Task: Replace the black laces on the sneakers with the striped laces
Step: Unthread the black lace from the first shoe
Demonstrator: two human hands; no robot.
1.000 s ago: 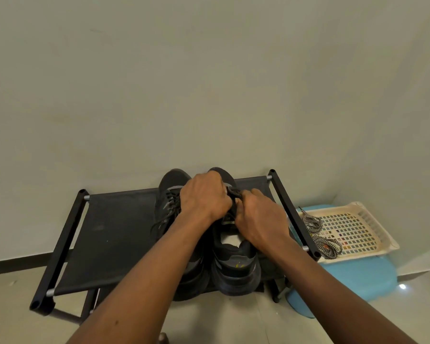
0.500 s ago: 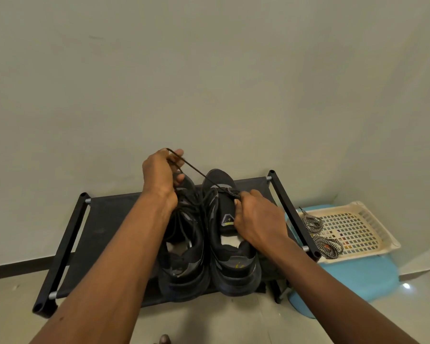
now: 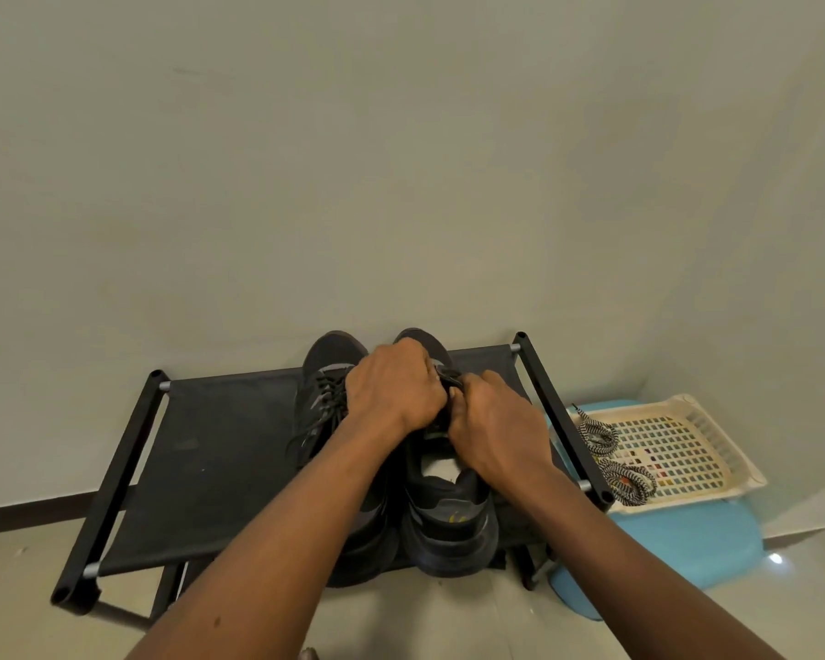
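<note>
Two black sneakers stand side by side on a black fabric rack (image 3: 220,445), toes to the wall. The left sneaker (image 3: 325,402) shows its black lace (image 3: 322,412) loosely threaded. My left hand (image 3: 394,388) is curled over the lace area of the right sneaker (image 3: 448,512). My right hand (image 3: 496,431) pinches the right sneaker's black lace (image 3: 448,376) just beside it. Both hands meet over the eyelets, which they hide. Two bundled striped laces, one (image 3: 596,435) behind the other (image 3: 627,481), lie in a cream basket (image 3: 715,450) to the right.
The rack stands against a plain wall, its black side bar (image 3: 558,421) between the sneakers and the basket. The basket rests on a light blue stool (image 3: 687,545). Beige floor tiles lie in front of the rack.
My left hand had lifted a length of black lace up and to the left half a second ago. It has come back down onto the right sneaker beside my right hand.
</note>
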